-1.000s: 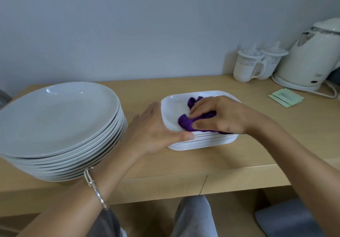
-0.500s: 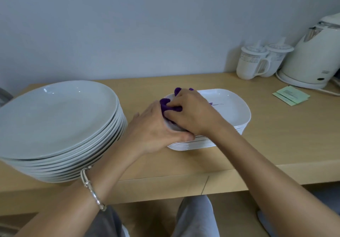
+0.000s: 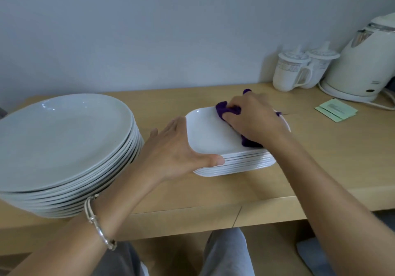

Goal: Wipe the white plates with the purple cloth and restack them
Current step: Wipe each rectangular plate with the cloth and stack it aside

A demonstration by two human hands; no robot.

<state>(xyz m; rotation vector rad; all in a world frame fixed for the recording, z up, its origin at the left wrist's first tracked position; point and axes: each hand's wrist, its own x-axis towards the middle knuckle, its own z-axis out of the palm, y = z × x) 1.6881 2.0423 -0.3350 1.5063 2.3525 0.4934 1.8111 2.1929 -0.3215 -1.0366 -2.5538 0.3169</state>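
Head view. The right hand (image 3: 252,121) grips the bunched purple cloth (image 3: 227,109), fingers curled round it, and presses it onto the far part of the top plate (image 3: 209,134). The left hand (image 3: 171,149) is spread at the near-left corner of the rectangular plate stack (image 3: 235,165): thumb against the near edge, fingers fairly straight along the left side.

Edges and room: the rectangular plate stack sits mid-table, set back from the front edge of the table (image 3: 320,158). A narrow gap, filled by the left hand, separates it from the round plate stack (image 3: 64,138), which reaches the table's front-left edge. Bare tabletop lies to the right of the rectangular stack. Two lidded mugs (image 3: 292,70), a kettle (image 3: 361,61) and green sachets (image 3: 335,109) sit well apart at the far right.

Task items: the top plate is white, glossy, rounded-rectangular with a raised rim. The cloth is deep purple and crumpled, showing beyond the fingers and under the wrist.
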